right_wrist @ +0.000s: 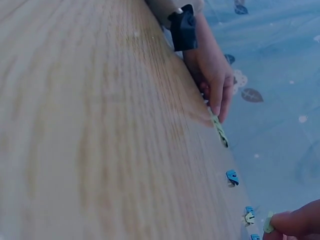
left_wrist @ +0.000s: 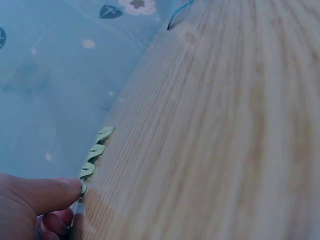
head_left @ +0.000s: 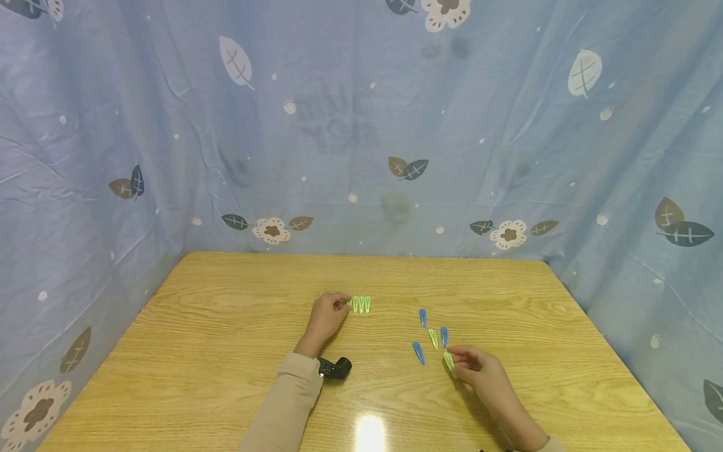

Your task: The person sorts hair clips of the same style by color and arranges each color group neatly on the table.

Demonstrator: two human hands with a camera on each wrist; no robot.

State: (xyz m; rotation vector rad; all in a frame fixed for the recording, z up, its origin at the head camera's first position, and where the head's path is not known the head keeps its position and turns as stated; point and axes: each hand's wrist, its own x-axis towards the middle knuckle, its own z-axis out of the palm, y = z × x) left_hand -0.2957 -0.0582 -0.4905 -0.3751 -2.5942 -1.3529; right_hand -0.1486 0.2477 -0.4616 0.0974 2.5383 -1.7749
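Open tabletop (head_left: 395, 402) between left hand (head_left: 327, 315) and right hand (head_left: 481, 371), well apart
The left pinches the green row (head_left: 361, 304) at its left end, toward the far edge; the right, nearer the person, pinches a green clip (head_left: 449, 359) rightward of that row, its long axis slanting fore and aft, blue clips (head_left: 444, 336) near it.

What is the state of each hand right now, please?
Left hand: closed, apparently pinching the leftmost green snap hair clip.
Right hand: closed, pinching a separate green snap hair clip.
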